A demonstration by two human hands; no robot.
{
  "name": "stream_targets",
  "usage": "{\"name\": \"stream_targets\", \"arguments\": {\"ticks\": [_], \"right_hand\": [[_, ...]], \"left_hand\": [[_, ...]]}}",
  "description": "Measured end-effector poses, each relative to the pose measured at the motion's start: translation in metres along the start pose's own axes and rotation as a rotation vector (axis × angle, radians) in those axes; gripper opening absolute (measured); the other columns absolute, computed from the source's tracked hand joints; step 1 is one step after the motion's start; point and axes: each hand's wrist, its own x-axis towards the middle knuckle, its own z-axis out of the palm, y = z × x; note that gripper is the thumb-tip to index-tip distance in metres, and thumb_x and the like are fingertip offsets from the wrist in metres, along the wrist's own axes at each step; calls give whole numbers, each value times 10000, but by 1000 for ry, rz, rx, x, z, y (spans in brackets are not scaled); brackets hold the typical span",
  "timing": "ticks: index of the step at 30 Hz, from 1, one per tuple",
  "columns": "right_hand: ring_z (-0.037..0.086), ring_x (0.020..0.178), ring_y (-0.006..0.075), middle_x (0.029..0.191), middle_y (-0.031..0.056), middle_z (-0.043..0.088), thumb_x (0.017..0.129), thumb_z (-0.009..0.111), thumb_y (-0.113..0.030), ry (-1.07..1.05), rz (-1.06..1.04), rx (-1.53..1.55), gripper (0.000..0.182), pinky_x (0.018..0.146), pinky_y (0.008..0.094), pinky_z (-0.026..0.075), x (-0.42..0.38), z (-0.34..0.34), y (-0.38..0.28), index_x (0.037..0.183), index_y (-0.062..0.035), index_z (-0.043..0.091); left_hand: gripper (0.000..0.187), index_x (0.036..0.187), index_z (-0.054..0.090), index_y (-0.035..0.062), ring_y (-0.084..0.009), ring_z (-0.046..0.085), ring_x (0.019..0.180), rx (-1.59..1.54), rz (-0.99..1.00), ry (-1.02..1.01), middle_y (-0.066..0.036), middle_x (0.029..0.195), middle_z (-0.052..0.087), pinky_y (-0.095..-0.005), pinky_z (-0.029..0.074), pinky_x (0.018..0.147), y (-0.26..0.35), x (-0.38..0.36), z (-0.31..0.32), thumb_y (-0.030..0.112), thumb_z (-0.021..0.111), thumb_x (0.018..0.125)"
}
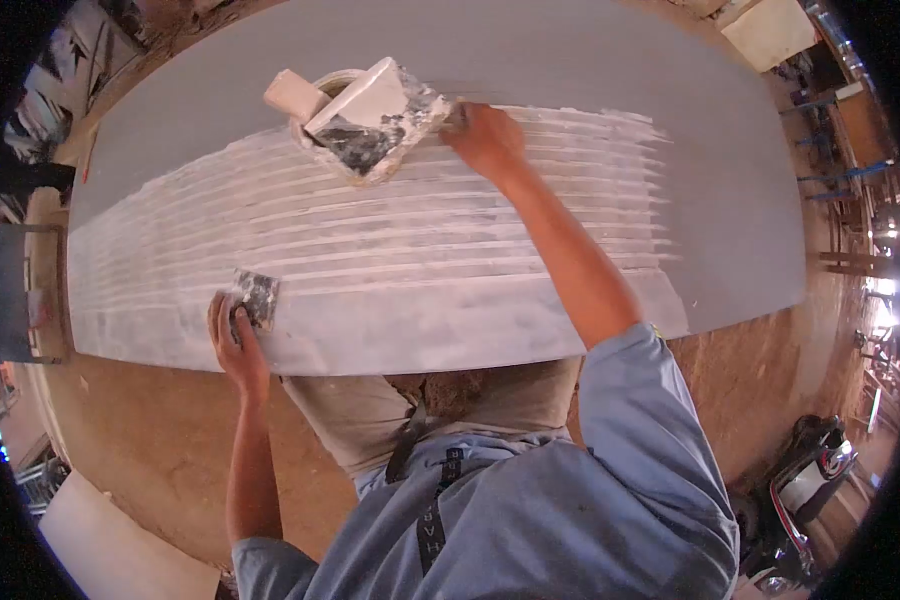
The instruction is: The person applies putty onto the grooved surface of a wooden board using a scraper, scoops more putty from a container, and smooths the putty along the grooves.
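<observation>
My left hand (234, 340) is closed around a small putty-smeared scraper (258, 297), which sits close to the near edge of a large grey panel (735, 210). My right hand (487, 140) grips a broader filling knife (365, 140), its blade coated with white and dark smears. That knife lies over the mouth of a round tub (320, 148) standing on the panel. A pale block-like piece (295, 95) sticks out at the tub's left rim. White filler (450, 235) covers much of the panel in long parallel ridges, with a smoother band along the near edge.
Brown ground (160, 430) lies below the panel, and my legs are against its near edge. A motorcycle (805, 500) stands at the lower right. A pale sheet (125, 540) leans at the lower left. Timber and clutter line the right side.
</observation>
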Motion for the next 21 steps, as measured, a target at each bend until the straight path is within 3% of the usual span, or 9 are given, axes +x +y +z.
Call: {"name": "stream_targets", "arguments": {"ticks": [6, 7, 11, 14, 16, 21], "right_hand": [[671, 1024, 354, 1021, 170, 722, 844, 721, -373, -49, 49, -195, 386, 890, 487, 511, 8, -17, 30, 1088, -74, 706], [662, 1058, 352, 1049, 177, 718, 842, 720, -376, -69, 132, -229, 403, 917, 506, 505, 12, -24, 47, 1120, -83, 704], [653, 1105, 343, 1148, 152, 706, 862, 709, -421, 30, 158, -343, 482, 940, 529, 503, -8, -62, 130, 1220, -99, 672], [648, 1127, 341, 1191, 144, 697, 876, 700, -427, -10, 146, -338, 517, 945, 526, 505, -20, -91, 174, 1278, -106, 645], [643, 1134, 339, 1203, 160, 688, 867, 720, -396, 143, 221, -380, 487, 955, 495, 494, -27, -102, 198, 1270, -131, 652], [618, 1189, 321, 1299, 142, 653, 897, 701, -406, 121, 513, -481, 548, 993, 498, 474, -33, -148, 245, 1358, -126, 603]], "left_hand": [[347, 1309, 604, -19, -318, 488, 1347, 3, -19, 13, -164, 1438, 537, -405, 374, 1119, -2, -2, 6, 188, 521, 1044], [357, 1314, 601, -28, -318, 487, 1349, -9, -12, 15, -172, 1430, 543, -404, 375, 1118, 6, -2, 5, 194, 518, 1047], [364, 1317, 599, -29, -318, 492, 1343, -24, -21, 12, -172, 1424, 548, -404, 374, 1118, 7, -2, 6, 204, 519, 1049], [364, 1313, 599, -30, -323, 496, 1336, -14, -38, 1, -172, 1422, 550, -406, 373, 1117, 7, 0, 4, 207, 527, 1046], [367, 1310, 600, -28, -323, 498, 1333, 17, 16, 9, -168, 1420, 552, -408, 371, 1117, 2, 1, 5, 215, 529, 1044], [371, 1312, 599, -24, -330, 492, 1339, 26, -24, 22, -175, 1423, 546, -414, 368, 1121, -3, 0, 6, 222, 525, 1045]]}}
